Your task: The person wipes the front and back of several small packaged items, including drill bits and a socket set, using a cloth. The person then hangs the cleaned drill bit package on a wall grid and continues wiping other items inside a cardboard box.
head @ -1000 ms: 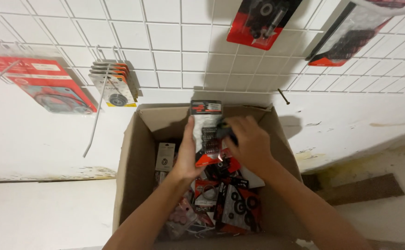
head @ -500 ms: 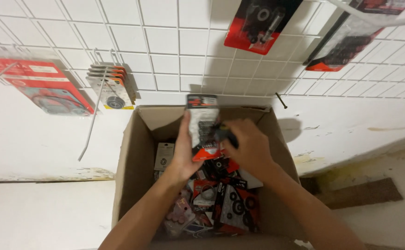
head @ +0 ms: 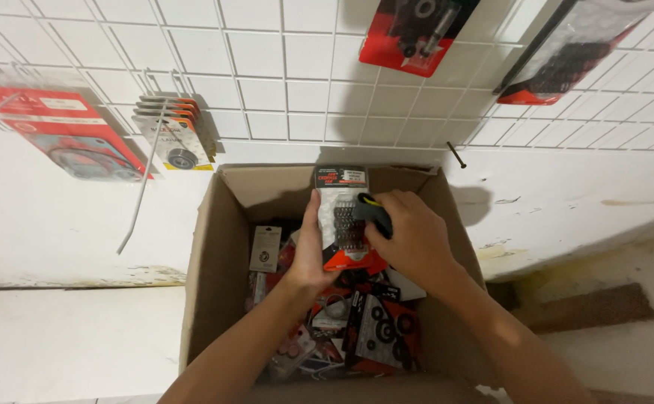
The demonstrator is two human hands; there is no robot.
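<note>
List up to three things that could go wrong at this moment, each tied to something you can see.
1. The left hand grips the blister pack only by its edge, so it might slip back into the cardboard box.
2. The right hand presses a dark tool against the pack, which might scratch it.
3. Loose packets piled below could snag.

Packets point(head: 357, 329) in box point(head: 215, 254) below grid point(head: 282, 75)

This looks like a small parts shop or its stockroom. A white wire display grid point(head: 304, 90) covers the wall, with carded red-and-black blister packs point(head: 417, 30) and a stack of boxed bearings point(head: 177, 138) hanging from pegs. Below it, an open cardboard box point(head: 215, 254) holds many more packaged spare parts point(head: 379, 329).
</note>
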